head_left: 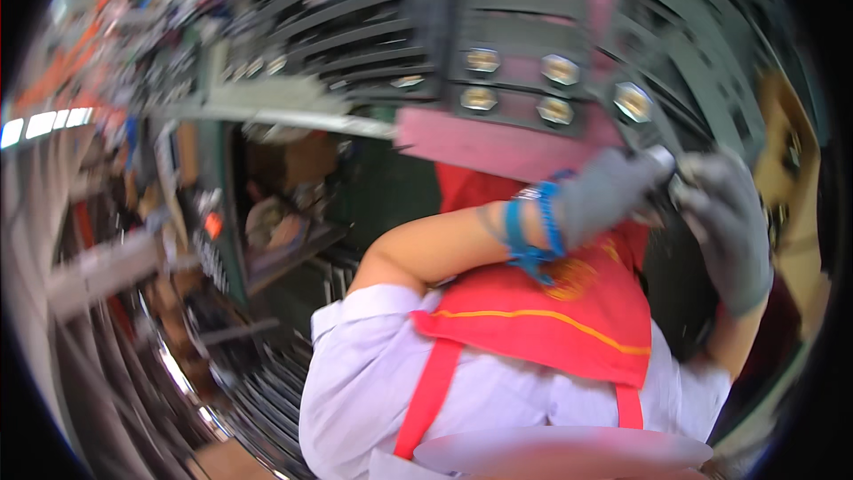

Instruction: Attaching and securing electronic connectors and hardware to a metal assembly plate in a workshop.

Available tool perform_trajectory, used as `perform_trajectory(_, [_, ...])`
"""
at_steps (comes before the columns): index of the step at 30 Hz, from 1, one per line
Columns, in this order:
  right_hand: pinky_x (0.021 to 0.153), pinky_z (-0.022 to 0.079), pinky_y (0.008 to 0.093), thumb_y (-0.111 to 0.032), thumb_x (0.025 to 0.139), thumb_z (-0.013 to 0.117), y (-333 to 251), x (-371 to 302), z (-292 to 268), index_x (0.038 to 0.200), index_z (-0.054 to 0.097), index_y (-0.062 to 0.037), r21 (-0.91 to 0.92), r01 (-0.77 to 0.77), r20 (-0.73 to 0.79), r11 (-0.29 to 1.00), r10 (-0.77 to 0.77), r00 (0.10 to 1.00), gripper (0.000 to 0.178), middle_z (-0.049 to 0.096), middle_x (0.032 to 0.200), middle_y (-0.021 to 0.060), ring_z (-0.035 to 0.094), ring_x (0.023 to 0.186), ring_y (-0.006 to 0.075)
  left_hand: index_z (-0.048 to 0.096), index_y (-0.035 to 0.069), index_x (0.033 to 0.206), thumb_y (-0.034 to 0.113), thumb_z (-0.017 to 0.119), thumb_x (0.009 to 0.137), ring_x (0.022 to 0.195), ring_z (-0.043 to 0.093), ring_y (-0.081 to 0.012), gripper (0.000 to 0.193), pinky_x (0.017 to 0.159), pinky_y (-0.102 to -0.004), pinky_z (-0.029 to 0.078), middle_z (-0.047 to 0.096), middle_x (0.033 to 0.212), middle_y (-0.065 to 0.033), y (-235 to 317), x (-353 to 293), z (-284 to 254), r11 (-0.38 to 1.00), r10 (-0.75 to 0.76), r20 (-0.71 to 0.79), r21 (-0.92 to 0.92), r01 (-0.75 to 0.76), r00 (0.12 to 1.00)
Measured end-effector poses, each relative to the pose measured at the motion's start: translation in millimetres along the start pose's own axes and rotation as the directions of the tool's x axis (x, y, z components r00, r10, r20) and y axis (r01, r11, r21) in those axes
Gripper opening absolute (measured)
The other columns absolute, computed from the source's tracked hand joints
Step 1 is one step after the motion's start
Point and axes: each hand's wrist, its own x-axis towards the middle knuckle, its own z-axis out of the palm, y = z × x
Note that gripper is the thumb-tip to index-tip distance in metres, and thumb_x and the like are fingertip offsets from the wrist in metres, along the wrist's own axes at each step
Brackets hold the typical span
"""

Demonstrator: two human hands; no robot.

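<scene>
My left hand (609, 196), in a grey glove with blue bands at the wrist, is closed at the near right edge of a pink work surface (498, 144). A small silver metal piece (659, 158) shows at its fingers; blur hides its kind. My right hand (730, 227), also gloved in grey, has curled fingers that meet the left hand there, around something I cannot make out. Just beyond them lies a dark flat metal part with a hexagonal, brass-centred fitting (633, 103). To its left, a dark plate (520, 36) carries several similar fittings.
Stacked dark metal strips (338, 27) lie at the far left, more slotted plates (702, 62) at the far right. An open cardboard box (795, 169) stands at the right. A green-framed shelf (233, 204) holding items is at the left.
</scene>
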Motion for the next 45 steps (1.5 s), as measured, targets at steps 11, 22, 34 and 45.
perform_trajectory(11, [0.101,0.041,0.0499,-0.012,0.081,0.066,0,-26,2,0.098,0.062,0.0006,-0.148,-0.050,0.039,0.988,0.056,0.998,0.021,0.059,0.116,0.0175,0.054,0.112,0.0366,0.062,-0.006,0.088,0.028,0.048,0.097,0.062,0.065,-0.0223,0.038,0.056,-0.0330,0.054,0.064,0.072,-0.0136,-15,9,11,0.998,0.059,-0.053,0.041,-0.057,0.997])
perform_trajectory(22, [0.101,0.040,0.0494,-0.011,0.083,0.066,-3,-25,7,0.103,0.060,-0.0004,0.080,-0.207,-0.107,0.975,0.215,0.971,0.023,0.062,0.102,0.0156,0.057,0.104,0.0368,0.059,-0.006,0.091,0.031,0.049,0.097,0.059,0.060,-0.0207,0.038,0.056,-0.0348,0.055,0.060,0.072,-0.0128,-15,18,15,0.995,0.008,-0.089,-0.101,-0.017,0.996])
perform_trajectory(34, [0.073,0.042,0.0386,-0.008,0.076,0.070,14,-27,12,0.096,0.056,-0.0024,0.013,-0.219,0.028,0.976,0.219,0.975,0.025,0.048,0.087,0.0132,0.050,0.081,0.0301,0.059,-0.007,0.096,0.032,0.049,0.096,0.060,0.062,-0.0229,0.040,0.058,-0.0370,0.057,0.062,0.075,-0.0134,-30,35,16,0.999,0.016,-0.064,-0.026,-0.018,0.998])
perform_trajectory(45, [0.089,0.046,0.0424,0.005,0.074,0.067,-6,-16,4,0.091,0.058,0.0010,0.014,-0.123,-0.028,0.992,0.123,0.992,0.020,0.063,0.105,0.0157,0.059,0.101,0.0360,0.058,-0.003,0.087,0.030,0.047,0.098,0.055,0.056,-0.0173,0.036,0.050,-0.0312,0.048,0.059,0.067,-0.0095,-24,30,18,1.000,0.024,-0.089,-0.009,-0.025,0.996])
